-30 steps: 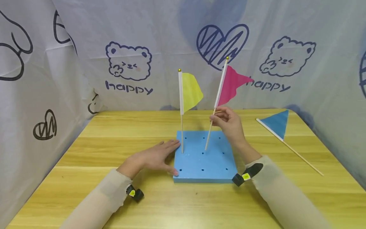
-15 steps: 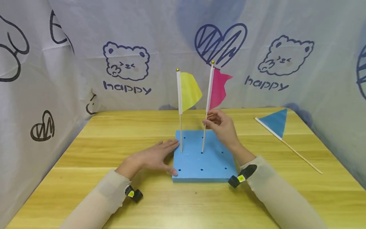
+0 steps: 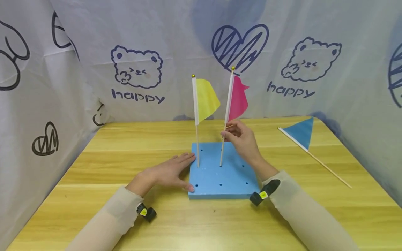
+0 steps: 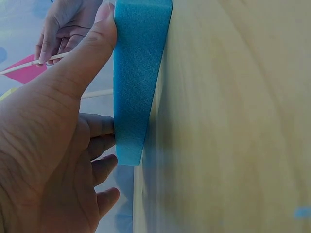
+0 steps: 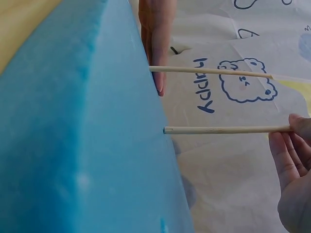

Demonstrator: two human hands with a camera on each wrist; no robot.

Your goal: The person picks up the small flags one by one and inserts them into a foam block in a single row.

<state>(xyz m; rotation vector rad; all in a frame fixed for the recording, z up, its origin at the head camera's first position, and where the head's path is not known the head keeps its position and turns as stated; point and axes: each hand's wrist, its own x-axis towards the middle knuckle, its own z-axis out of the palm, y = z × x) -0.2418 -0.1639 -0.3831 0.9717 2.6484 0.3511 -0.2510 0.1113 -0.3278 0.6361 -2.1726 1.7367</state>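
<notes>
My right hand [image 3: 243, 141] pinches the wooden stick of a pink flag [image 3: 237, 99] between thumb and fingers, just below the cloth. The stick's lower end meets the middle hole of a blue foam board [image 3: 233, 179]; how deep it sits I cannot tell. In the right wrist view the pink flag's stick [image 5: 223, 130] runs from the board to the fingertips. With fingers spread, my left hand [image 3: 168, 172] rests against the board's left edge, its thumb at the near corner. A yellow flag [image 3: 205, 101] stands upright in the board's left middle hole, held by no hand.
A blue triangular flag [image 3: 299, 134] lies on the wooden table [image 3: 125, 150] to the right of the board. Several small holes show in the board's top. A white printed cloth [image 3: 185, 45] hangs behind and at the sides.
The right hand has brought the pink flag left and more upright, its stick end arriving at the middle hole. Over the last half second it barely moves. The left hand stays on the board.
</notes>
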